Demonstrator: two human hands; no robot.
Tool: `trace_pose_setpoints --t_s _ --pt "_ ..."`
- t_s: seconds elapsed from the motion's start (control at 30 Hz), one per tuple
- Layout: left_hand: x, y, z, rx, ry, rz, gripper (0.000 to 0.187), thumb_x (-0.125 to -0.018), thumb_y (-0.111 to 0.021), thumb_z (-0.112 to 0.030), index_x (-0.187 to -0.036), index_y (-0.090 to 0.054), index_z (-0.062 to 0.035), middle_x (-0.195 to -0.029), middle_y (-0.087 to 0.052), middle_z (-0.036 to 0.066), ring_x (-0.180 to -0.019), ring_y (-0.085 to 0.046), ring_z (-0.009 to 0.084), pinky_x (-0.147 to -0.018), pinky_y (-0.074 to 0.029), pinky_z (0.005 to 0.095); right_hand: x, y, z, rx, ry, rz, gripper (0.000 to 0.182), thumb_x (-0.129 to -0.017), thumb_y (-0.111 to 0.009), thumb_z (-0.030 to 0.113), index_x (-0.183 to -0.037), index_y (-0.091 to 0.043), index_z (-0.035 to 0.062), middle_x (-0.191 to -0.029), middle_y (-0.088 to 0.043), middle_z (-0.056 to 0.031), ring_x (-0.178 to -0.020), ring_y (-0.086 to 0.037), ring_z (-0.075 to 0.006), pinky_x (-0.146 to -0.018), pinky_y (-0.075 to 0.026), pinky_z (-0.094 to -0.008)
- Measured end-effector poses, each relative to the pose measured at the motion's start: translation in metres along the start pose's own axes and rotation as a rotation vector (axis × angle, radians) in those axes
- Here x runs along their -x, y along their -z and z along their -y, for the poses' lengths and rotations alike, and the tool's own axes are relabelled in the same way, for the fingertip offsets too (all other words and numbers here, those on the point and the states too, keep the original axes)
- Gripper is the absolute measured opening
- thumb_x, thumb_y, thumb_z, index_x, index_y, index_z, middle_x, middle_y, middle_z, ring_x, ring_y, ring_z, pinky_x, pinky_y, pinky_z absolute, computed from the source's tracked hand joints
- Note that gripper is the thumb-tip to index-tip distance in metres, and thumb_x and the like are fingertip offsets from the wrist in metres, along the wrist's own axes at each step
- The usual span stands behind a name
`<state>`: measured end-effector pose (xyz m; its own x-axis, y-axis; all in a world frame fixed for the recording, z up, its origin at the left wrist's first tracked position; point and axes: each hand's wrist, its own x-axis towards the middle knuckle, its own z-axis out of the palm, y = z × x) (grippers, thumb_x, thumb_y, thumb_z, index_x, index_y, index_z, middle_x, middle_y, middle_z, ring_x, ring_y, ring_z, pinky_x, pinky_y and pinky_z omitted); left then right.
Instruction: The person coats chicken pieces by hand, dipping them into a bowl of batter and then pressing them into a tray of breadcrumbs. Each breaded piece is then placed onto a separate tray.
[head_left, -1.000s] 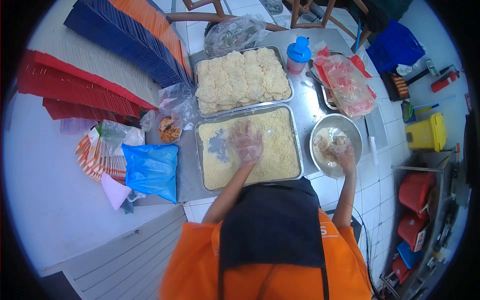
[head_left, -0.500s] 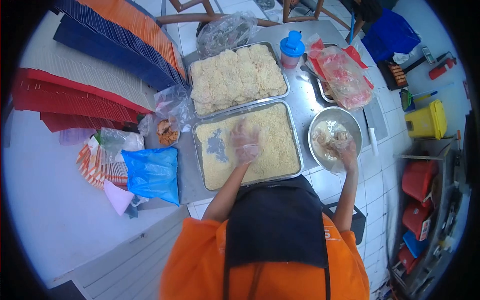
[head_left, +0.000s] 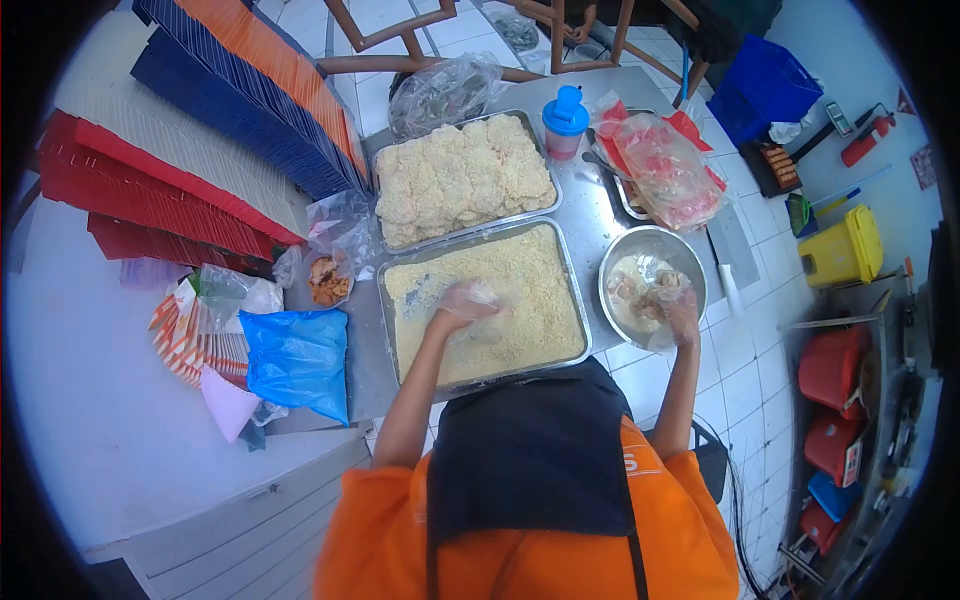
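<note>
My left hand [head_left: 468, 303], in a clear plastic glove, is low over the pale crumbs in a metal tray [head_left: 390, 345]. Its fingers point right and look stretched out, though motion blurs them. In a round steel bowl [head_left: 610, 318] of milky liquid, my right hand [head_left: 681, 312], also gloved, has its fingers closed around a wet piece of meat [head_left: 668, 283]. More wet pieces lie beside it, partly under the liquid. Behind the crumb tray, a second tray [head_left: 556, 200] is piled with crumb-coated pieces [head_left: 465, 180].
A blue-lidded shaker [head_left: 566, 125], a red and clear plastic bag [head_left: 665, 170] and a white-handled knife [head_left: 729, 285] lie around the bowl. At left are a blue bag [head_left: 295, 362], a bag of brown pieces [head_left: 328, 280] and stacked folded cartons [head_left: 190, 165]. Another person's hand [head_left: 580, 30] shows far back.
My left hand has moved slightly left and down over the crumbs. Crumbs now cover most of the bare patch at the tray's left. My right hand remains in the bowl. The view has shifted slightly.
</note>
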<state>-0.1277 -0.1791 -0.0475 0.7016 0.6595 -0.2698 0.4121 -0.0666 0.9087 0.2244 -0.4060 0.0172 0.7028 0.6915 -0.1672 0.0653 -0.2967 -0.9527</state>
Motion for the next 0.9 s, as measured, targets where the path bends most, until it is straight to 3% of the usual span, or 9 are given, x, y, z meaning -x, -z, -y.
trace_pose_setpoints --t_s 0.1,0.2,0.33,0.5,0.53,0.6,0.67,0.73,0.9 --pt "-0.005 0.019 -0.059 -0.158 0.009 0.082 0.042 -0.075 -0.077 -0.025 -0.108 -0.066 -0.0008 -0.098 -0.070 0.010 -0.088 -0.063 0.0152 -0.078 -0.049 0.0291 -0.010 -0.001 -0.006 0.050 0.028 0.004 0.041 -0.076 -0.067 0.009 -0.114 -0.057 -0.0015 -0.104 -0.063 -0.0097 -0.092 -0.062 -0.0190 -0.078 -0.051 -0.0315" --pt "0.006 0.035 -0.135 -0.120 0.075 0.211 0.051 -0.073 -0.078 -0.034 -0.108 -0.065 -0.0001 -0.102 -0.069 0.012 -0.092 -0.063 0.0190 -0.082 -0.048 0.0304 -0.011 -0.002 -0.004 0.114 0.032 -0.004 0.043 -0.075 -0.069 0.010 -0.115 -0.058 -0.0012 -0.105 -0.064 -0.0106 -0.094 -0.062 -0.0204 -0.080 -0.051 -0.0327" --pt "0.016 0.069 -0.106 -0.470 0.221 0.288 0.064 -0.069 -0.078 -0.047 -0.111 -0.065 -0.0001 -0.106 -0.067 0.016 -0.096 -0.063 0.0233 -0.085 -0.047 0.0314 -0.015 0.000 -0.020 0.109 -0.027 -0.007 0.045 -0.073 -0.072 0.010 -0.116 -0.059 -0.0008 -0.105 -0.065 -0.0118 -0.094 -0.063 -0.0212 -0.080 -0.050 -0.0333" --pt "0.028 0.080 0.019 -0.978 0.208 0.216 0.074 -0.067 -0.074 -0.058 -0.107 -0.065 0.0035 -0.104 -0.065 0.027 -0.096 -0.064 0.0320 -0.085 -0.049 0.0367 -0.020 0.001 -0.039 0.021 -0.015 0.011 0.044 -0.074 -0.072 0.010 -0.115 -0.059 -0.0004 -0.106 -0.065 -0.0112 -0.094 -0.063 -0.0213 -0.080 -0.051 -0.0340" --pt "0.033 0.073 -0.007 -0.976 0.210 0.217 0.074 -0.067 -0.074 -0.058 -0.107 -0.065 0.0035 -0.104 -0.065 0.027 -0.096 -0.064 0.0320 -0.085 -0.049 0.0367 -0.019 0.001 -0.038 0.031 -0.006 0.006 0.044 -0.075 -0.071 0.010 -0.116 -0.059 -0.0004 -0.106 -0.065 -0.0109 -0.094 -0.063 -0.0212 -0.080 -0.051 -0.0342" --pt "0.044 0.035 -0.095 -0.924 0.413 -0.191 0.059 -0.073 -0.068 -0.054 -0.101 -0.067 -0.0025 -0.098 -0.065 0.024 -0.093 -0.063 0.0344 -0.084 -0.049 0.0429 -0.016 -0.002 -0.025 0.024 -0.046 -0.003 0.043 -0.077 -0.070 0.011 -0.116 -0.058 -0.0003 -0.106 -0.065 -0.0108 -0.094 -0.062 -0.0212 -0.080 -0.050 -0.0341" --pt "0.033 0.003 -0.095 -0.878 0.257 -0.122 0.056 -0.077 -0.065 -0.054 -0.104 -0.065 -0.0050 -0.101 -0.065 0.019 -0.095 -0.062 0.0329 -0.088 -0.048 0.0420 -0.017 -0.003 -0.020 0.019 -0.080 -0.008 0.042 -0.078 -0.069 0.011 -0.117 -0.058 -0.0002 -0.107 -0.064 -0.0107 -0.094 -0.062 -0.0211 -0.080 -0.050 -0.0341" --pt "0.026 -0.041 -0.036 -0.500 -0.346 -0.213 0.057 -0.079 -0.064 -0.053 -0.112 -0.061 -0.0073 -0.112 -0.061 0.015 -0.104 -0.058 0.0319 -0.092 -0.045 0.0428 -0.019 -0.005 -0.020 0.134 0.003 -0.004 0.041 -0.080 -0.068 0.012 -0.118 -0.057 -0.0003 -0.108 -0.064 -0.0109 -0.096 -0.061 -0.0209 -0.081 -0.050 -0.0337" --pt "0.006 -0.098 0.007 -0.800 -0.425 -0.079 0.049 -0.077 -0.072 -0.038 -0.117 -0.059 -0.0127 -0.121 -0.057 0.013 -0.118 -0.048 0.0302 -0.095 -0.043 0.0455 -0.015 -0.006 -0.003 0.114 -0.026 0.008 0.041 -0.081 -0.068 0.014 -0.117 -0.057 -0.0003 -0.109 -0.063 -0.0112 -0.098 -0.061 -0.0206 -0.083 -0.049 -0.0339"
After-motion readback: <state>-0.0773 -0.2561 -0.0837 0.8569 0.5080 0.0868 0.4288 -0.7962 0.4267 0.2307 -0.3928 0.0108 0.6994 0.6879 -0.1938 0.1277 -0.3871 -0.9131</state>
